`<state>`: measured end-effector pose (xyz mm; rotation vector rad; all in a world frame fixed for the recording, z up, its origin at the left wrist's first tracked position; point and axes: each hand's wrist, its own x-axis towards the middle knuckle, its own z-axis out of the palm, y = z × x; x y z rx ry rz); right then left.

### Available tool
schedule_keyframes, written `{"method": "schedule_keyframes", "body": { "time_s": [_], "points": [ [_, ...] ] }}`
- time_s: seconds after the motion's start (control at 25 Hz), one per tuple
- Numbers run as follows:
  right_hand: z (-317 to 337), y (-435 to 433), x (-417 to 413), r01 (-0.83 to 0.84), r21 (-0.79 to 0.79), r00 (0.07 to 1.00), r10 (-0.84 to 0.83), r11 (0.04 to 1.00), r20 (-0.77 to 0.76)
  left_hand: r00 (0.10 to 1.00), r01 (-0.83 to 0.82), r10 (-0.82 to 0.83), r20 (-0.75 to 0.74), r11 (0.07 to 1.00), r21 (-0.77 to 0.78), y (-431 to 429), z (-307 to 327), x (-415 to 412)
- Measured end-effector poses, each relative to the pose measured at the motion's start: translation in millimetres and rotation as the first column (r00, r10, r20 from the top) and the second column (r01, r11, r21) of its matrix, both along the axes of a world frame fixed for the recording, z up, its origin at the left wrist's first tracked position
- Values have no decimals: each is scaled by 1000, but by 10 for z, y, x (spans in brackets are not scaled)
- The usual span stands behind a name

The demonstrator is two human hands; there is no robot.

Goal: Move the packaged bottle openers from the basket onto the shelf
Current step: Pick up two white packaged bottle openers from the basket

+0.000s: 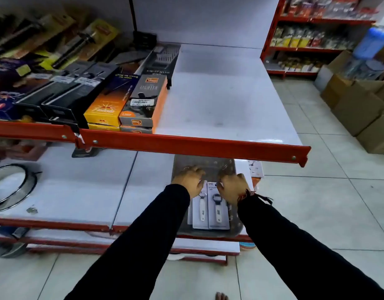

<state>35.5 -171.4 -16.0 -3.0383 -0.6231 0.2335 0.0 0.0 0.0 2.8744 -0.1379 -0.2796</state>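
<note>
currently both hands are down in the basket (234, 231), a grey tray-like container seated on the lower shelf (78, 191) at lower centre of the frame; the openers (210, 210) lie flat in it as carded packs, white handle beside dark handle, cards touching or overlapping. the left hand (190, 180) is curled, fingers down, at the top edge of the left card; the right hand (232, 187) is curled the same way at the top of the right card; whether either has actually pinched a card cannot be told from this view.

procedure, as judged: grip each card by its top edge rather than the blister, so the stack does not fan out; lift straight up until the card clears the basket wall; then draw back toward the body before rising.

obstruction: the red rail (197, 146) of the upper shelf (225, 98) runs across mid-frame directly above the hands; a straight vertical lift would probably strike it; clear it first.

placement: the upper shelf is bare white board from centre to right of frame; the boxes (130, 105) of lighters and similar stock fill its left part up to centre; set the packs just beside that row, not on it. which shelf is intended is not shown.

other items: a metal ring (12, 187) lies at left on the lower shelf, well apart; cartons (359, 109) stand on the floor at right, clear of the path.
</note>
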Motion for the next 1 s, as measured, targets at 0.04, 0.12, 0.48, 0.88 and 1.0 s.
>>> {"method": "schedule_keyframes", "body": {
  "time_s": [0.04, 0.12, 0.48, 0.88, 1.0],
  "points": [
    [-53, 24, 55, 0, -46, 1000, -1, 999, -24, 999, 10, -9, -41, 1000, 26, -26, -41, 64],
    [-186, 73, 167, -16, -113, 998, 10, 993, -54, 997, 9, -3, -83, 997, 74, -87, -148, 183],
    [-345, 24, 332, -73, -192, 997, 76, 979, 6, 994, -8, 28, -107, 983, 182, -166, -332, 320],
    [292, -52, 92, 55, -24, 984, -58, 998, -171, 961, -255, 216, -175, 935, -246, -3, 155, -21],
    [532, -122, -174, 6, 2, 996, -6, 1000, 87, 972, -234, 229, -49, 939, -252, 21, 411, -267]
  ]
}}
